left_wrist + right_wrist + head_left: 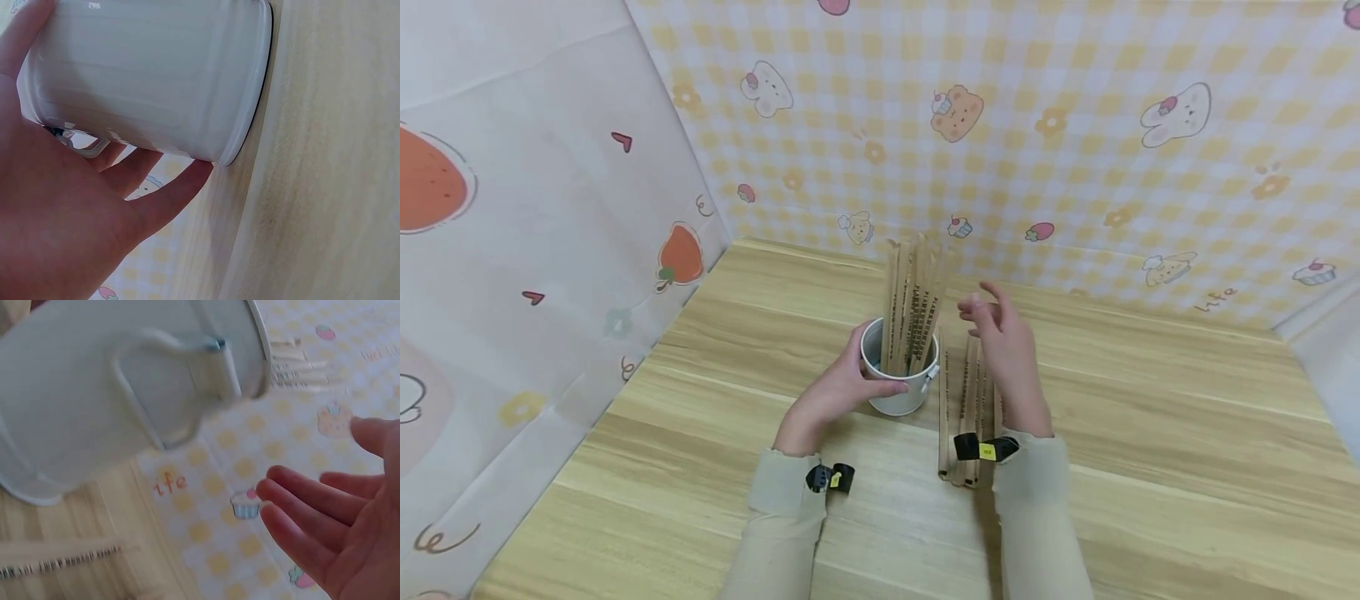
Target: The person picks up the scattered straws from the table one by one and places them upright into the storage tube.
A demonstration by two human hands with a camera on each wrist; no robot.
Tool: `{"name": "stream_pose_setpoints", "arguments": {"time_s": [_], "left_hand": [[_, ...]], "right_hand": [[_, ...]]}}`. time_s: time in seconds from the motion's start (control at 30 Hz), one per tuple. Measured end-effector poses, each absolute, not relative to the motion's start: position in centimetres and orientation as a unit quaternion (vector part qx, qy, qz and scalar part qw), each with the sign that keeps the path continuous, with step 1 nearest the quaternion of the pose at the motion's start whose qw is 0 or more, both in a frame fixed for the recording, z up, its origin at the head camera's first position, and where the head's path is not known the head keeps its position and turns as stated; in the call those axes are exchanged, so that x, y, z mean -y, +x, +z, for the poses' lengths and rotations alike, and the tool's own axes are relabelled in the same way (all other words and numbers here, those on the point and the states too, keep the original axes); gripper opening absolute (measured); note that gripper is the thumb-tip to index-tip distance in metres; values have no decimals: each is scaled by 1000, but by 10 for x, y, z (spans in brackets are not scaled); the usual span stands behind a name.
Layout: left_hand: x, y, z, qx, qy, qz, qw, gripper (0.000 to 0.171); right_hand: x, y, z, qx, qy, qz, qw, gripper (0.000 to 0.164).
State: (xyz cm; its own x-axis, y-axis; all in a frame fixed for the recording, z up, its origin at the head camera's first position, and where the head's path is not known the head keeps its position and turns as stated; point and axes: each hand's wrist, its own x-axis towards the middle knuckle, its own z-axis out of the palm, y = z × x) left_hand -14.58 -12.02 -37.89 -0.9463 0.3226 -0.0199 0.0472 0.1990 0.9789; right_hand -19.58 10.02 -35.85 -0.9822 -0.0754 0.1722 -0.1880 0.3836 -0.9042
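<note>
The white bucket stands on the wooden table, holding upright paper-wrapped sticks. The left hand grips its left side, thumb along the front. The right hand, raised beside it, holds nothing, fingers loosely bent and apart, above flat-lying sticks.

**Gingham backdrop rises behind wood-grain tabletop**

From my remote post I see yellow-and-white checks printed with bear, cupcakes and strawberries; a creased white wall covering with orange-red fruit stands at left, a pale panel at right.
</note>
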Motion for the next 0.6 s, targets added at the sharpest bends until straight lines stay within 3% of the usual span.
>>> {"name": "stream_pose_setpoints", "arguments": {"time_s": [0.27, 0.6], "left_hand": [[119, -145, -375, -773, 118, 612, 121, 95], [118, -145, -375, -772, 116, 614, 116, 94]], "right_hand": [[-132, -199, -370, 830, 41, 553, 63, 61], [-160, -203, -381, 837, -6, 545, 36, 64]]}}
